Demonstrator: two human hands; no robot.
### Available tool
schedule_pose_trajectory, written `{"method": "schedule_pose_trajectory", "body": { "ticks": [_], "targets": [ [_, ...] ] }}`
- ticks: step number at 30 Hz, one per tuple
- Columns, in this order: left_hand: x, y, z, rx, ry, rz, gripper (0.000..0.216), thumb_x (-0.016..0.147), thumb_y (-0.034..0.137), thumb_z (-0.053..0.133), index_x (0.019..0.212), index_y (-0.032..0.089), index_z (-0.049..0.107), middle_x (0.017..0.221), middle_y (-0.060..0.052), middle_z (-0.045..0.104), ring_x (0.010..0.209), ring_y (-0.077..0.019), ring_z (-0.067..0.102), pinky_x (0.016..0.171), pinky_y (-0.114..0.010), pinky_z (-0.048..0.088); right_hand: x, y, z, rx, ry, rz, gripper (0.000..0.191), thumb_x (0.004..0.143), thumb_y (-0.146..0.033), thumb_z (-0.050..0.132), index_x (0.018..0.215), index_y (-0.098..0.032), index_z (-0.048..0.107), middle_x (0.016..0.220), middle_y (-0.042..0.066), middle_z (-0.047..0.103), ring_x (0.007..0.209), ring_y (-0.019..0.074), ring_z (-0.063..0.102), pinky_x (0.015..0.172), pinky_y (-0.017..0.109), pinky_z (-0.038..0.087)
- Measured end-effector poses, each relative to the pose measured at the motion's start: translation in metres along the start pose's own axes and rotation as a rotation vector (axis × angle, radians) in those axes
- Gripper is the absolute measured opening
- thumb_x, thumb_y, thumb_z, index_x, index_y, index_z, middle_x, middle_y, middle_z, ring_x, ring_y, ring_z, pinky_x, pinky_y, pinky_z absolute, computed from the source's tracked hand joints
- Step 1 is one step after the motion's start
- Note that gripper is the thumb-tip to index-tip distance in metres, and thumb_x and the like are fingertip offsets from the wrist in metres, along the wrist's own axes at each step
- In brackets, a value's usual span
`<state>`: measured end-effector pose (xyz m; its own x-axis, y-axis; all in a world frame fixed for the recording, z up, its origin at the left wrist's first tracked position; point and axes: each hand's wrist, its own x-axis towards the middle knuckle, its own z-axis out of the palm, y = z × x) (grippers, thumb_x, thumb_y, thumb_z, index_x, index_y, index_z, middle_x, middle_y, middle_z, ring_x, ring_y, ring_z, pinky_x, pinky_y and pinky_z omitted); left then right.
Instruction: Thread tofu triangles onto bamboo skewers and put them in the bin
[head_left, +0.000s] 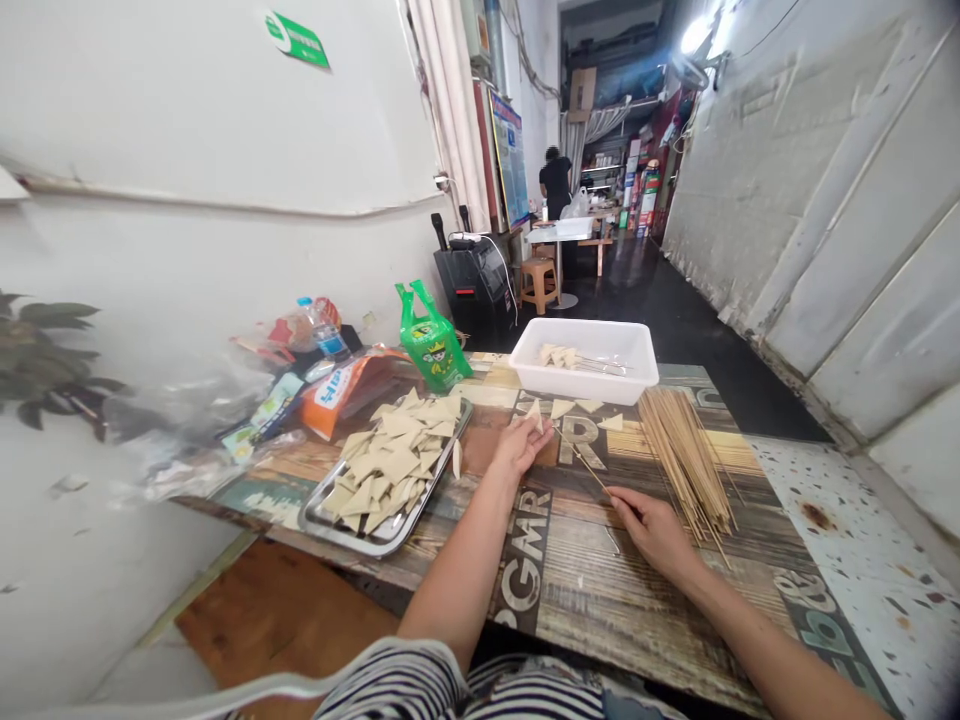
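My left hand [519,443] rests on the table with its fingers pinched on a pale tofu triangle [534,412]. My right hand [651,525] is closed on the near end of a thin bamboo skewer [581,462] that points toward the left hand. Two more tofu triangles [587,408] lie on the table just beyond. A metal tray [382,535] heaped with tofu triangles [394,455] sits left of my left hand. A pile of bamboo skewers [686,455] lies right of my right hand.
A white plastic tub [592,380] holding a few skewered pieces stands at the table's far edge. A green bag [431,345], packets and a water bottle [322,328] crowd the far left. A person stands far down the corridor [556,180].
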<state>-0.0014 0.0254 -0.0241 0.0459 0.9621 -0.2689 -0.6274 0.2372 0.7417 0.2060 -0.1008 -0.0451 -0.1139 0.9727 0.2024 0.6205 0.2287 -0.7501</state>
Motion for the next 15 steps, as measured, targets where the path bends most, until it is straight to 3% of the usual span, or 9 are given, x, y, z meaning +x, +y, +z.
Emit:
{"method": "schedule_pose_trajectory", "body": {
  "ticks": [6, 15],
  "targets": [
    [-0.0026, 0.0064, 0.0004, -0.004, -0.011, -0.055, 0.009, 0.078, 0.015, 0.055, 0.084, 0.008, 0.055, 0.07, -0.006, 0.06, 0.046, -0.0035, 0.049, 0.04, -0.013, 0.037, -0.001, -0.0054, -0.0024, -0.023, 0.006, -0.016, 0.032, 0.084, -0.033, 0.041, 0.101, -0.019, 0.065, 0.101, 0.005, 0.067, 0.093, 0.0205, 0.062, 0.083, 0.033, 0.048],
    [-0.0101, 0.0117, 0.0064, -0.051, -0.093, -0.144, 0.013, 0.083, 0.017, 0.048, 0.081, 0.006, 0.054, 0.069, -0.006, 0.058, 0.04, 0.0001, 0.036, 0.035, -0.011, 0.026, -0.0019, 0.0008, 0.0009, -0.033, -0.015, -0.022, 0.031, 0.084, -0.033, 0.043, 0.102, -0.02, 0.065, 0.101, 0.004, 0.067, 0.092, 0.0192, 0.063, 0.082, 0.031, 0.049]
  ]
}}
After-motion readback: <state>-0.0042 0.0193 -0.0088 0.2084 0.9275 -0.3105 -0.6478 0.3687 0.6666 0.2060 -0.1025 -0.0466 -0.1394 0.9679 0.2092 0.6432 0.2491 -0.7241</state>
